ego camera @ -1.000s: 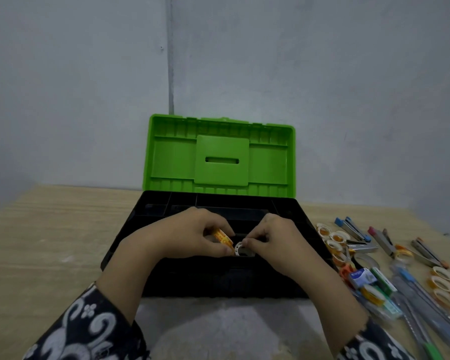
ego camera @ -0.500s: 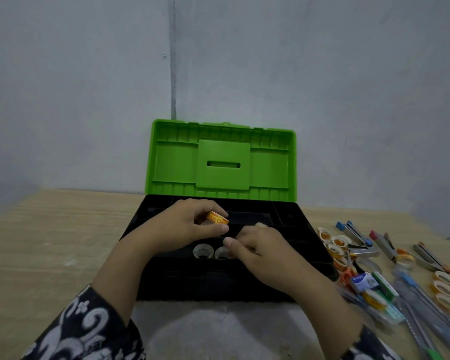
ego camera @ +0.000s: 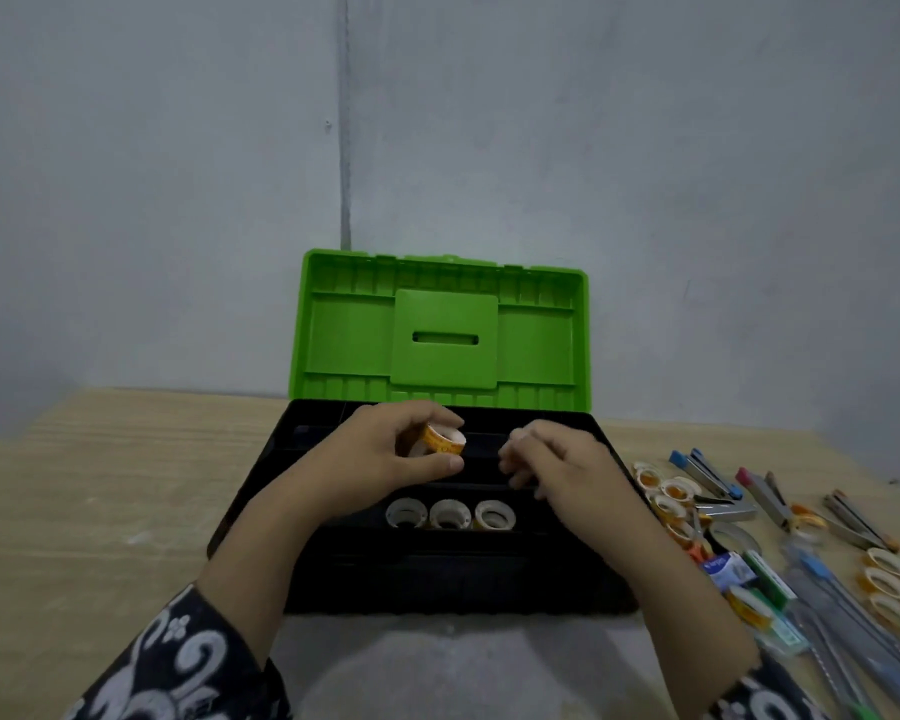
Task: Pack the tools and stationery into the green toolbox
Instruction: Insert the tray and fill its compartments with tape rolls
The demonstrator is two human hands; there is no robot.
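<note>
Since half a second ago: a third tape roll point(ego camera: 494, 515) now sits beside two rolls in the front compartment of the toolbox point(ego camera: 437, 574), and the right hand point(ego camera: 562, 470) has lifted off them. Left hand point(ego camera: 385, 459) pinches an orange-edged tape roll point(ego camera: 440, 441) between thumb and fingers, over the tray. Right hand's fingers are loosely curled, holding nothing.

Judgement: roll is light, rigid at the core, smooth on the rim; best held across the flat faces or with a finger through the hole. Little risk if dropped.

Green lid point(ego camera: 445, 330) stands upright. On the bench point(ego camera: 100, 485) to the right: loose tape rolls point(ego camera: 671, 493), staplers point(ego camera: 702, 467), rulers point(ego camera: 842, 621), all unpacked.
</note>
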